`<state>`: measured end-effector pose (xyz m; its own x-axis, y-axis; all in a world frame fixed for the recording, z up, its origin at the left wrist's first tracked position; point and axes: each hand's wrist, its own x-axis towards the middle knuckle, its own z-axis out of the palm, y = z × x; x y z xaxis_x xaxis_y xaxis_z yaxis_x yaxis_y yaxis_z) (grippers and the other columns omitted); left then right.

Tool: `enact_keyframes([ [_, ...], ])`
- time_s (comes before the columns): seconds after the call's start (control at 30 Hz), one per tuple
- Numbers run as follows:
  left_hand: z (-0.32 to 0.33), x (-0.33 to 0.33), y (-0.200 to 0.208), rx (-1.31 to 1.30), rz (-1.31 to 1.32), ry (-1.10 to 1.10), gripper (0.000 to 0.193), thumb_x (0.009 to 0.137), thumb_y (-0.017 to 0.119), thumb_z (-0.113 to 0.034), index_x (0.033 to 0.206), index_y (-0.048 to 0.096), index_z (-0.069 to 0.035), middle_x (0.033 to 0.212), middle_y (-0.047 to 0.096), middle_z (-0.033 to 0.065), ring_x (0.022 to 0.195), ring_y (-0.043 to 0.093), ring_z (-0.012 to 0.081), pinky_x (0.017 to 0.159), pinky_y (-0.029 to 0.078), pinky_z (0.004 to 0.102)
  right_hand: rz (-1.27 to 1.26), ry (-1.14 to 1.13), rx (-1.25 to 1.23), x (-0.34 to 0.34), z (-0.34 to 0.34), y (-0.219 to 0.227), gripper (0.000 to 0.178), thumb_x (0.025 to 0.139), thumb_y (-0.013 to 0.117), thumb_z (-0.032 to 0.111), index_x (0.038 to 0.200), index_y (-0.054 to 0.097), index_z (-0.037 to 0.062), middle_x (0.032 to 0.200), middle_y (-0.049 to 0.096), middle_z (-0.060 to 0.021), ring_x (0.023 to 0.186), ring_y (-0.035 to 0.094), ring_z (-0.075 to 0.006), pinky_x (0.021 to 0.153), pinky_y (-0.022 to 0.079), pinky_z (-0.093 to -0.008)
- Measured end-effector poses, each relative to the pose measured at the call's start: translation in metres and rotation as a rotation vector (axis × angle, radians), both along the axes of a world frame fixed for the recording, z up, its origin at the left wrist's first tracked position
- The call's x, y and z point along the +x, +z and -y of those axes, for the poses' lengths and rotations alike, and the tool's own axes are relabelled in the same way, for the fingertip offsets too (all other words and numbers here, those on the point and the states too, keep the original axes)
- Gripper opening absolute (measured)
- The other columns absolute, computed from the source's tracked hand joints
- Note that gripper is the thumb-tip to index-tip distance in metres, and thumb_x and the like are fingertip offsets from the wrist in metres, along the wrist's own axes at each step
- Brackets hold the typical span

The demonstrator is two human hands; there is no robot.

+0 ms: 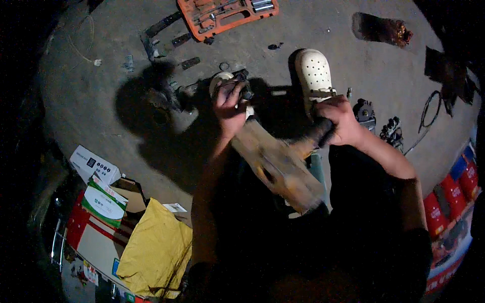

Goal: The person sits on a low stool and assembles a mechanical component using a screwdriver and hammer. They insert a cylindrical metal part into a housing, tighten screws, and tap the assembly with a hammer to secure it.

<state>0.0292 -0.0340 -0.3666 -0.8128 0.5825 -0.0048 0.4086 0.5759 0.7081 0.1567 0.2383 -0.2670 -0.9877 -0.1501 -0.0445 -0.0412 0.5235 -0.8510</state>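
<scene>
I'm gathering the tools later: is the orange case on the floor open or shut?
Open: the orange case lies with its inside facing up, silver sockets and other tools showing in it.

Dim, grainy light covers the floor (pixel 98 121), fading to black at the rim. The shoe (pixel 317 76) is brightly lit, apparently from its right; its shadow lies on its left, with larger shadows farther left. Below the shoe, the brown block (pixel 285 169) blurs and clothing (pixel 303 257) sinks into black. Low right of the shoe, red packages (pixel 449 202) curve with the lens.
</scene>
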Motion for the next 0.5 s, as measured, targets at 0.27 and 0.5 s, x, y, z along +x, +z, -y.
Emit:
enact_keyframes([
  [0.27,0.001,0.002,-0.015,0.371,0.350,0.143,0.033,0.069,0.071,-0.010,0.101,0.064,-0.007,0.105,0.056,0.0184,0.093,0.056,0.0369,0.080,0.047,0.0436,0.212,-0.152,0.148,-0.014,0.008,-0.007,0.056,0.069,0.069,0.050,0.087,0.063,-0.0022,0.077,0.061,-0.0235,0.077,0.058,-0.0434,0.071,0.047,-0.0475],
  [0.5,0.005,-0.004,-0.008,0.001,-0.095,-0.097,0.044,0.068,0.066,-0.004,0.112,0.062,-0.010,0.109,0.055,0.0171,0.103,0.051,0.0383,0.089,0.040,0.0474,0.259,-0.061,0.141,-0.006,0.006,-0.013,0.048,0.071,0.068,0.045,0.087,0.061,0.0000,0.081,0.062,-0.0204,0.079,0.060,-0.0399,0.070,0.047,-0.0439],
])
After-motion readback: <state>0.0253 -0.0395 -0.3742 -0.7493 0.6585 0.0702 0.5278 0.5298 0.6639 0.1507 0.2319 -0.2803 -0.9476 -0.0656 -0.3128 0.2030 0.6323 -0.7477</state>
